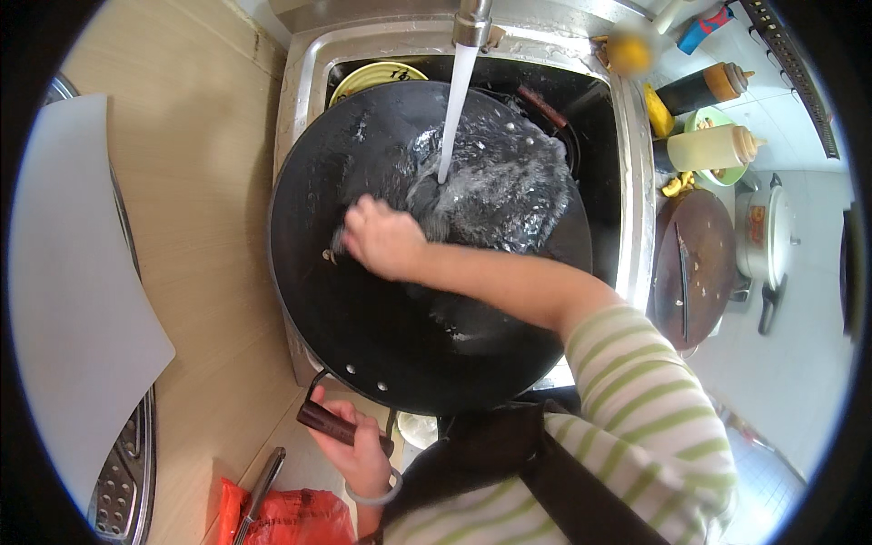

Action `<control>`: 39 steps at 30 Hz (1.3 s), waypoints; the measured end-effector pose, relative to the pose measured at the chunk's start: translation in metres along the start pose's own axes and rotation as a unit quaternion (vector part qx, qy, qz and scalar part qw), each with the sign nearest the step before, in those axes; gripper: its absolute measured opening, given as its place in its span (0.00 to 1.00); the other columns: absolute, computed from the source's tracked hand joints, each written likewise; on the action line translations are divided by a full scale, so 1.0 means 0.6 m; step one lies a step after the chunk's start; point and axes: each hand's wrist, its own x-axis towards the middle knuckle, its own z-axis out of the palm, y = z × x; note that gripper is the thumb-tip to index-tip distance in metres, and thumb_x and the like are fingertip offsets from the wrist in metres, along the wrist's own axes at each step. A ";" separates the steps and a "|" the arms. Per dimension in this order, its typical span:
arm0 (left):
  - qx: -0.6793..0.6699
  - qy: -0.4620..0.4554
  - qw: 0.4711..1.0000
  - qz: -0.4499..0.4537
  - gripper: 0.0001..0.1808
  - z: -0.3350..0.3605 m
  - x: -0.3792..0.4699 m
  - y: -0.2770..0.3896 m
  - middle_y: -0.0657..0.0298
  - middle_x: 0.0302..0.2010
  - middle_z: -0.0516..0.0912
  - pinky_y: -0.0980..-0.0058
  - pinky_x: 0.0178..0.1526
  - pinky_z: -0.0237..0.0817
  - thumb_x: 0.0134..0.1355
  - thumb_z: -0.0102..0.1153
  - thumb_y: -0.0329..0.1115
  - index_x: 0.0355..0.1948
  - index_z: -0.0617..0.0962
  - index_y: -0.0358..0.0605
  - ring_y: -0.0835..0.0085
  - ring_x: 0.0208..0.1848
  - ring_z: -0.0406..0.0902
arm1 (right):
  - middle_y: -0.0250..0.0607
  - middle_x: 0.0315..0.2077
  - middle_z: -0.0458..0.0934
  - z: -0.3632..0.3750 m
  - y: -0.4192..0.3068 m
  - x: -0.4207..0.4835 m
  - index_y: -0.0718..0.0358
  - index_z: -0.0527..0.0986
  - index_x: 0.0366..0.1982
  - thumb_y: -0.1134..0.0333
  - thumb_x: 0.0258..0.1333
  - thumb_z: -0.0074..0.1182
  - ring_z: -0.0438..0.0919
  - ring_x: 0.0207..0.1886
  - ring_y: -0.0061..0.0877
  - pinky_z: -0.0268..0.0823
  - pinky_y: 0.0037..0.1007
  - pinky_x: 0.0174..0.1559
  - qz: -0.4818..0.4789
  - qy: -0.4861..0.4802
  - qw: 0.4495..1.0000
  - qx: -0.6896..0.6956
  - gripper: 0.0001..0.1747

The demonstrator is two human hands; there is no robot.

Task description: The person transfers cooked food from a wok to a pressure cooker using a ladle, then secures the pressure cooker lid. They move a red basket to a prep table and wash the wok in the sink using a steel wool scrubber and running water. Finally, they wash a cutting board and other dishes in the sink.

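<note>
A large black wok (354, 327) lies tilted over the sink, and water streams from the tap (472, 27) into it, splashing on the far right side. My left hand (354, 443) grips the wok's dark wooden handle (334, 424) at the near left edge. Inside the wok, my right hand (385, 238) is curled near the left wall and blurred. A greyish scouring pad (338, 241), partly hidden and blurred, seems to be under its fingers. Small food scraps (329, 256) stick to the wall beside it.
A yellow-green bowl (378, 73) and a pan with a reddish handle (543, 107) lie in the sink behind the wok. Squeeze bottles (712, 148), a round chopping board (708, 272) with a knife and a pressure cooker (761, 231) stand right. A red plastic bag (300, 514) is at lower left.
</note>
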 end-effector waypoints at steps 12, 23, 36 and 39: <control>0.020 0.003 0.999 -0.030 0.34 -0.002 -0.015 -0.002 0.65 0.31 0.63 0.83 0.28 0.62 0.43 0.44 0.16 0.55 0.56 0.38 0.81 0.26 0.64 | 0.50 0.29 0.70 0.002 0.078 0.045 0.66 0.67 0.31 0.59 0.48 0.48 0.76 0.33 0.38 0.70 0.37 0.31 0.110 -0.016 0.993 -0.031 0.16; 0.028 0.020 0.999 -0.018 0.34 0.006 -0.015 -0.005 0.65 0.31 0.63 0.84 0.24 0.61 0.44 0.44 0.17 0.57 0.54 0.37 0.80 0.25 0.65 | 0.52 0.28 0.71 -0.010 0.136 0.105 0.67 0.67 0.29 0.60 0.52 0.45 0.75 0.28 0.44 0.69 0.39 0.31 0.136 0.064 0.987 0.059 0.14; 0.018 0.028 0.999 0.002 0.36 0.004 -0.013 -0.016 0.64 0.31 0.63 0.84 0.25 0.61 0.43 0.45 0.17 0.58 0.55 0.40 0.80 0.26 0.64 | 0.48 0.31 0.70 -0.009 0.059 0.047 0.64 0.67 0.31 0.57 0.50 0.48 0.75 0.32 0.40 0.70 0.37 0.34 -0.004 -0.039 0.999 0.033 0.16; 0.012 0.038 0.999 -0.006 0.36 0.012 -0.018 -0.009 0.64 0.31 0.63 0.84 0.25 0.61 0.43 0.45 0.17 0.58 0.55 0.40 0.80 0.26 0.64 | 0.53 0.38 0.68 -0.011 0.120 0.084 0.67 0.67 0.33 0.57 0.52 0.46 0.73 0.40 0.41 0.70 0.37 0.37 0.068 0.025 0.996 -0.049 0.18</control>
